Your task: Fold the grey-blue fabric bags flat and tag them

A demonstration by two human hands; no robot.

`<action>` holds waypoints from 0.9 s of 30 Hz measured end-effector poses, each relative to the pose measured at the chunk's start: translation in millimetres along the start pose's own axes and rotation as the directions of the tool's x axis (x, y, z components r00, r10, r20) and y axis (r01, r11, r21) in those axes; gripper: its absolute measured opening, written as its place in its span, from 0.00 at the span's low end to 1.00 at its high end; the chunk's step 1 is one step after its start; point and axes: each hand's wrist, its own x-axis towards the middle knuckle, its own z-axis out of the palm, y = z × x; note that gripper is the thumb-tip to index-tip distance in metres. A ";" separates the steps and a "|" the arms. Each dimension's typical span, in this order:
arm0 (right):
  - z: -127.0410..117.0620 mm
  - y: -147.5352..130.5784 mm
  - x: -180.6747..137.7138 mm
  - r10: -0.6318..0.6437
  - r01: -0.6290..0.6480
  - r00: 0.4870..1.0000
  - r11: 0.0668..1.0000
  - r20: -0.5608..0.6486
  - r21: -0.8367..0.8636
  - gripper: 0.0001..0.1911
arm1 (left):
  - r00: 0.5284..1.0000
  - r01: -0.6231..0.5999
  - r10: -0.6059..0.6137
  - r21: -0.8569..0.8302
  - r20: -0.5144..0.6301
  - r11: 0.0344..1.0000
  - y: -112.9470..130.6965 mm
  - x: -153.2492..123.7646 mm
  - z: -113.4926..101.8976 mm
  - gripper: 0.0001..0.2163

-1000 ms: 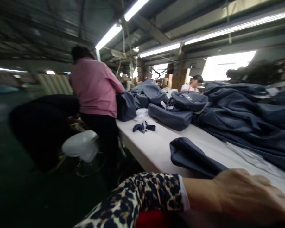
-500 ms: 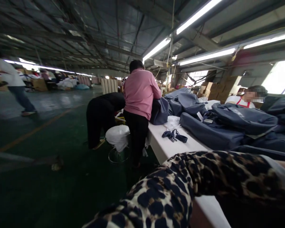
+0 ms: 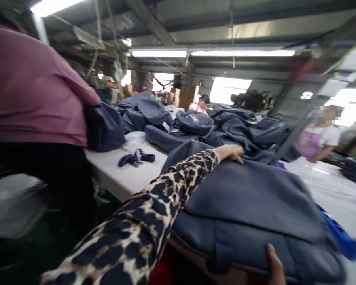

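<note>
A large dark navy bag (image 3: 249,198) with seams and a short strap loop lies tilted in front of me at the table's near edge. My left hand (image 3: 235,152), at the end of a leopard-print sleeve, reaches across to its far upper edge with the fingers curled down on it. On the near side, the thumb of my right hand (image 3: 275,265) presses on the bag; its other fingers are hidden beneath. Beyond my left arm, dark straps (image 3: 136,158) with clips lie on the white tabletop (image 3: 121,174).
More navy bags (image 3: 178,126) are heaped along the table. A person in a pink top (image 3: 35,91) stands close on the left, by a plastic-covered stool (image 3: 14,206). Another in a purple apron (image 3: 310,140) stands at right. Blue material (image 3: 344,233) lies beside the bag.
My view has swung right, bringing the near bag and both hands into sight. My left arm now stretches forward onto the bag. The pink-topped person appears closer at the left edge.
</note>
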 end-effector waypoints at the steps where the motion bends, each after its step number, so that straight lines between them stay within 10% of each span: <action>1: 7.3 0.3 0.5 0.112 -0.111 0.994 0.990 -0.014 0.082 0.31 | 0.999 -0.012 0.011 0.015 0.042 1.000 -1.8 10.1 15.7 0.13; 6: 60.8 -9.1 27.2 0.641 -0.538 0.759 0.514 0.118 0.668 0.37 | 0.985 0.007 -0.015 0.048 0.170 0.999 -30.6 26.5 91.4 0.14; 10: 85.4 -11.7 51.2 0.814 -0.508 0.474 -0.057 0.334 0.859 0.32 | 0.969 -0.067 0.073 -0.032 0.237 0.997 -35.8 -3.4 122.4 0.21; 12: 89.0 -11.3 54.6 0.807 -0.438 0.444 -0.184 0.389 0.880 0.27 | 0.959 -0.134 0.156 -0.107 0.235 0.985 -33.6 -38.3 131.4 0.21; 20: 73.4 -4.2 20.8 0.638 -0.501 0.544 -0.274 0.545 0.821 0.20 | 0.941 -0.305 0.332 -0.265 0.061 0.915 -53.0 -217.3 169.8 0.27; 24: 68.7 -1.4 -1.4 0.732 -0.546 0.477 -0.187 0.486 0.817 0.20 | 0.927 -0.357 0.366 -0.103 0.082 0.928 -59.2 -248.2 183.7 0.39; 27: 54.9 -14.7 -8.6 0.758 -0.508 0.579 0.049 0.300 0.860 0.23 | 0.932 -0.363 0.363 0.003 0.005 0.932 -47.0 -249.3 192.0 0.37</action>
